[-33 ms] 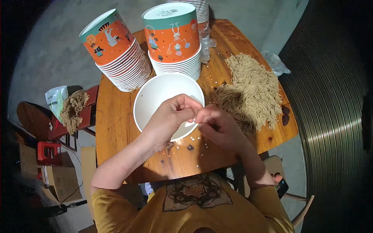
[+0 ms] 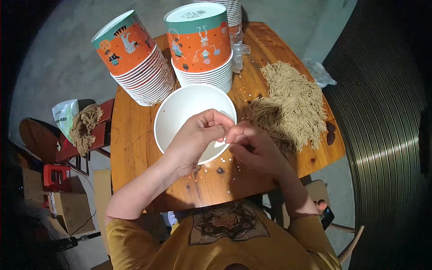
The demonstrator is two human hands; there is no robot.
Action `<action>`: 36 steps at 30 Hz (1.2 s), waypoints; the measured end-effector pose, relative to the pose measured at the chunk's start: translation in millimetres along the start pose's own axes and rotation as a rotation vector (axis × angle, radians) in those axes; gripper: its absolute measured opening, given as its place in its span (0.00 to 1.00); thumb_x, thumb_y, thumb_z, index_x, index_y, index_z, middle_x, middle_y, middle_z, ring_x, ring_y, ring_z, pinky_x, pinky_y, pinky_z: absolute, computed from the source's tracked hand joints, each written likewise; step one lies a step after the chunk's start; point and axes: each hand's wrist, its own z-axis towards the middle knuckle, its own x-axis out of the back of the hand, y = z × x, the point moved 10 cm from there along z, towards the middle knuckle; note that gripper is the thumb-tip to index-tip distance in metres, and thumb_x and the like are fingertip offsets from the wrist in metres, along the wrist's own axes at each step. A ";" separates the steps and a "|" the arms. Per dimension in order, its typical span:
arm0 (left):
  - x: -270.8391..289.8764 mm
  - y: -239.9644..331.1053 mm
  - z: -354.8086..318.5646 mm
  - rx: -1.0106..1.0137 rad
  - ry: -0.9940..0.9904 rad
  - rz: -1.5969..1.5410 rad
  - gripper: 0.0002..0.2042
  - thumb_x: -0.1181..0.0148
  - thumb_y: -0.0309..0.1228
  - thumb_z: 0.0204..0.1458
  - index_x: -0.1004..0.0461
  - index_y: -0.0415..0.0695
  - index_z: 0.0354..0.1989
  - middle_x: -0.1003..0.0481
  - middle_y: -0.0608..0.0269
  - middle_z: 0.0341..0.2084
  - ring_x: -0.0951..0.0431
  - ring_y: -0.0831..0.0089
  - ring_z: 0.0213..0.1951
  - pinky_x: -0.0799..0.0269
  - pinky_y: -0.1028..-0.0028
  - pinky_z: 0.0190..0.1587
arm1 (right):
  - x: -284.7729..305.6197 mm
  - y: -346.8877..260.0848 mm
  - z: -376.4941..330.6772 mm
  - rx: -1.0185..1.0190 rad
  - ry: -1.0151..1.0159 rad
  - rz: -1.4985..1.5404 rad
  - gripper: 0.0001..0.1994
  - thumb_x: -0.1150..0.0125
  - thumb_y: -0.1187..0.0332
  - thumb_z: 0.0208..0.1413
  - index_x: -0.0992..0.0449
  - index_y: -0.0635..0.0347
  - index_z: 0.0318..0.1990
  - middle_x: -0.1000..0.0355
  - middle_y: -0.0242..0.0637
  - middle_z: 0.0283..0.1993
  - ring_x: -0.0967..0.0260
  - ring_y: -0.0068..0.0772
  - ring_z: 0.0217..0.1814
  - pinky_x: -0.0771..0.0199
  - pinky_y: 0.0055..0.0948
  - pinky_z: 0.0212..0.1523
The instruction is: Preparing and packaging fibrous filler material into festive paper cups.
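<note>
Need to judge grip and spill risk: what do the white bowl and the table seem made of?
White bowl: probably coated paper, thin rolled rim, smooth matte inside, like the printed stacked bowls. Table: wood, visible grain and knots, glossy varnish catching light.

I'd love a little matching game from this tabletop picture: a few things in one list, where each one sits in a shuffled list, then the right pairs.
Things:
1. white bowl
2. heap of dry noodles
3. two stacks of orange paper bowls
4. left hand and right hand

Places:
A. far edge of the wooden table
B. table's right side
C. fingertips meeting over the bowl's near rim
D. middle of the table, upright and open

Pairs: 1-D, 2-B, 3-A, 4-C
</note>
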 end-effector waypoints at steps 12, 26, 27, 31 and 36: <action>2.2 8.7 1.2 -0.015 0.066 -0.083 0.11 0.47 0.20 0.48 0.32 0.39 0.41 0.27 0.65 0.31 0.29 0.80 0.33 0.36 0.81 0.38 | 26.2 -38.1 10.5 0.044 -0.040 -0.154 0.09 0.45 0.69 0.58 0.34 0.59 0.44 0.33 0.29 0.28 0.36 0.17 0.27 0.34 0.22 0.28; -6.5 -3.3 -0.1 0.138 -0.140 -0.059 0.08 0.47 0.23 0.51 0.27 0.37 0.39 0.29 0.72 0.29 0.34 0.88 0.28 0.37 0.88 0.31 | 19.9 -37.5 64.6 0.041 -0.115 -0.086 0.06 0.45 0.73 0.55 0.31 0.61 0.40 0.37 0.24 0.26 0.39 0.13 0.28 0.38 0.15 0.29; -8.8 -3.6 -0.5 0.137 -0.182 -0.086 0.07 0.47 0.24 0.54 0.27 0.37 0.40 0.27 0.71 0.30 0.31 0.89 0.28 0.33 0.89 0.31 | 21.3 -33.8 64.5 0.044 -0.111 -0.087 0.06 0.45 0.73 0.55 0.31 0.61 0.40 0.37 0.24 0.26 0.39 0.13 0.28 0.38 0.15 0.29; -16.7 -6.5 -7.6 0.164 -0.215 0.035 0.08 0.44 0.31 0.56 0.26 0.39 0.38 0.28 0.72 0.30 0.35 0.88 0.29 0.40 0.87 0.32 | 28.4 -29.5 64.7 0.130 -0.046 -0.221 0.05 0.43 0.72 0.54 0.30 0.60 0.37 0.37 0.22 0.26 0.41 0.12 0.28 0.41 0.15 0.27; -5.0 -4.6 -23.1 0.148 -0.273 0.005 0.07 0.45 0.30 0.57 0.25 0.40 0.38 0.27 0.72 0.30 0.34 0.87 0.29 0.40 0.86 0.33 | 28.0 -6.0 83.7 -0.116 -0.114 0.263 0.06 0.46 0.65 0.58 0.29 0.56 0.37 0.38 0.19 0.25 0.47 0.09 0.24 0.47 0.11 0.25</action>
